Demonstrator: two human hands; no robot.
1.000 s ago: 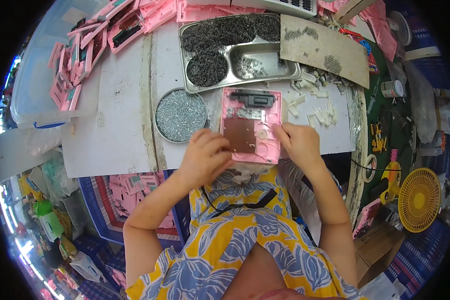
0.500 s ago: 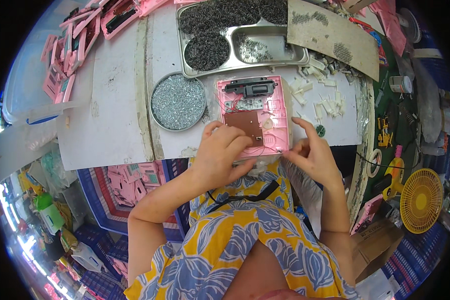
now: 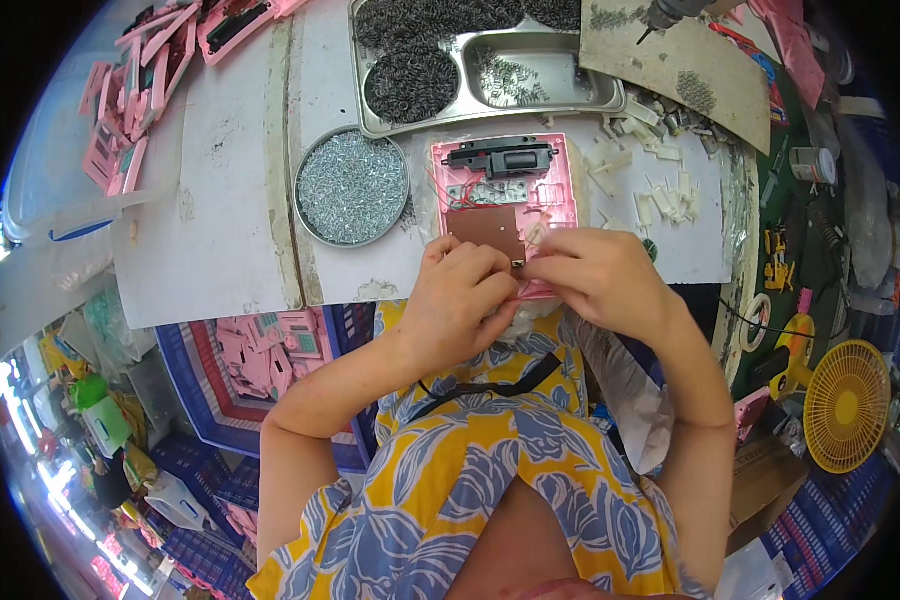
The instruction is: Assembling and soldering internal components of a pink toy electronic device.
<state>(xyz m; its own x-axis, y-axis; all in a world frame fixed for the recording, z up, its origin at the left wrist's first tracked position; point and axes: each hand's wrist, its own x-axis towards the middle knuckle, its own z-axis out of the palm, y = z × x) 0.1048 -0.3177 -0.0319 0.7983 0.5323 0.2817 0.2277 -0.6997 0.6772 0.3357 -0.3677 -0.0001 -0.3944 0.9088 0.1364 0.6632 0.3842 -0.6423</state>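
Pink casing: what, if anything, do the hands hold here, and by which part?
It cannot be told: the left hand and right hand are close together over the near end of the pink casing, hiding anything pinched there.

The casing is smooth plastic, its brown board matt, the tray glossy metal.

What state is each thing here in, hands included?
Pink housing: open, inner side up
Brown board: in the housing, partly covered
Left hand: curled at the board's edge
Right hand: curled, grip hidden
Round dish: uncovered, full of metal bits
Steel tray: uncovered, dark springs heaped
Blue crate: holding pink parts
Yellow fan: spinning or not, unclear
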